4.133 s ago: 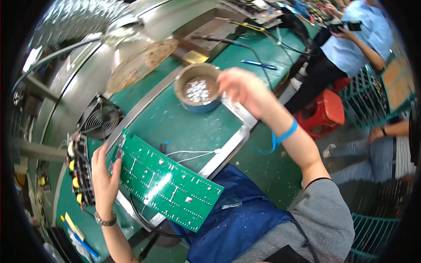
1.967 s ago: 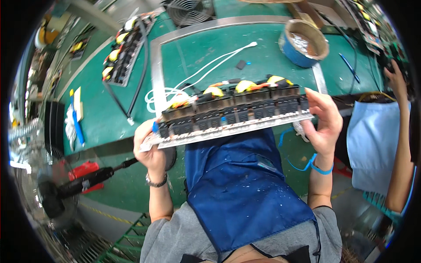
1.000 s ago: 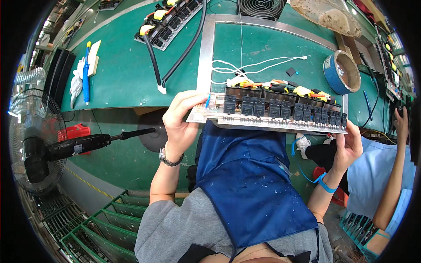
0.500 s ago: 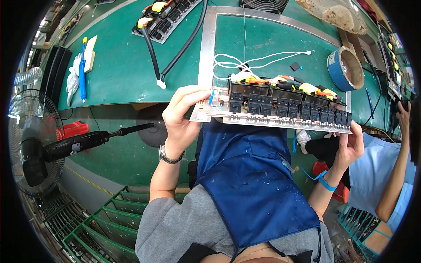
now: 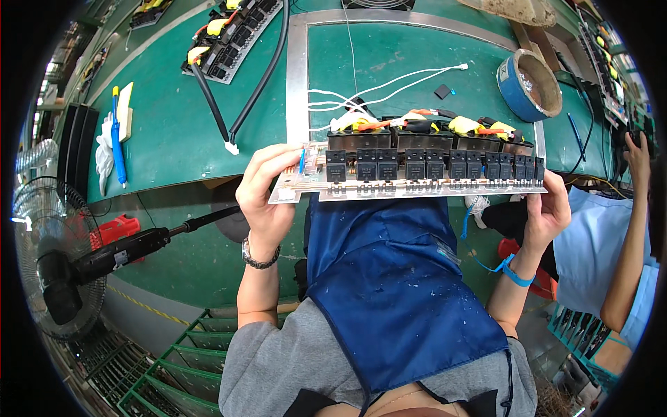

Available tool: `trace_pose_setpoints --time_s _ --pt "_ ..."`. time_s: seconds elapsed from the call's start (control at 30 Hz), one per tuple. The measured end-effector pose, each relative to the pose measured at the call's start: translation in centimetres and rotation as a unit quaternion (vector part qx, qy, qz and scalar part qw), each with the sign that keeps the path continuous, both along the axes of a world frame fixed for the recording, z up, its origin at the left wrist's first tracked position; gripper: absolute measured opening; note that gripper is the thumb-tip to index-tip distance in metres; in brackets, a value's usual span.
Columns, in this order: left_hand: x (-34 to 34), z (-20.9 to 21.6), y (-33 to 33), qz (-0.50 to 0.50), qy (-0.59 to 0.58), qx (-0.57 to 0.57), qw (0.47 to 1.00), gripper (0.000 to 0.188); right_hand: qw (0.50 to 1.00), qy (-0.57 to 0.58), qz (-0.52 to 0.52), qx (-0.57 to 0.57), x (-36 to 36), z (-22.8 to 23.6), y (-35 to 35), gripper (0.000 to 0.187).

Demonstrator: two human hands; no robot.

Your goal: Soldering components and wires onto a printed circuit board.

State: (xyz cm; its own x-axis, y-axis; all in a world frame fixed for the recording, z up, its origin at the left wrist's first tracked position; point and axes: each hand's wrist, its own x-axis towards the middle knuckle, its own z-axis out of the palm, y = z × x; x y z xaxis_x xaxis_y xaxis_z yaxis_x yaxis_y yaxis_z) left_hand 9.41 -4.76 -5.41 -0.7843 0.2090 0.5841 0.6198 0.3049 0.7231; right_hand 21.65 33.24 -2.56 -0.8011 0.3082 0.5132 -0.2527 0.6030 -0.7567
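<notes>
Between my two hands I hold up a long circuit board (image 5: 417,187) by its ends, at the near edge of the green bench. A row of black transistors stands along its near side, with black blocks, yellow-taped parts and orange and black wires behind them. My left hand (image 5: 267,198) is closed on the board's left end, beside a small blue part. My right hand (image 5: 550,208) pinches the right end between thumb and fingers. Behind the board, a loose white cable (image 5: 410,87) with a small connector lies on the bench.
Another circuit board (image 5: 233,42) with thick black cables lies at the far left. Left on the bench are a blue pen-like tool (image 5: 117,142) and a white glove (image 5: 103,156). A blue round container (image 5: 517,87) stands right. A fan (image 5: 59,257) is at left, a co-worker (image 5: 597,250) at right.
The board and my hands have shifted a little left in the picture, and the board's right end has risen, so it sits more level. The bench and its things have also shifted left.
</notes>
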Motion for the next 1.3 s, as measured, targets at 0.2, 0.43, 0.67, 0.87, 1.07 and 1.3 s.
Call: trace_pose_setpoints --time_s 0.2,0.43,0.67,0.87,1.07,1.3 --pt "0.0 -0.2 0.1 0.007 0.004 -0.01 1.0 0.026 1.0 0.002 -0.007 0.009 -0.1 0.2 -0.1 0.026" --pt "0.1 -0.1 -0.1 0.014 0.006 -0.004 1.0 0.026 1.0 0.008 0.006 -0.004 -0.4 0.2 -0.2 0.026" --pt "0.0 5.2 0.5 -0.023 0.031 -0.02 0.999 0.063 1.0 0.022 -0.001 0.008 -0.6 0.1 -0.1 0.027" --pt "-0.8 9.7 1.3 -0.078 0.102 -0.224 0.966 0.079 0.999 0.026 0.009 -0.017 -0.9 0.0 0.0 0.026" --pt "-1.8 9.8 2.0 -0.156 0.045 -0.244 0.956 0.055 0.999 0.034 0.015 0.026 -0.9 0.0 0.1 0.025" --pt "-2.0 9.3 2.0 -0.168 0.036 -0.213 0.962 0.055 0.999 -0.021 0.028 0.011 -0.5 0.6 1.0 0.027"
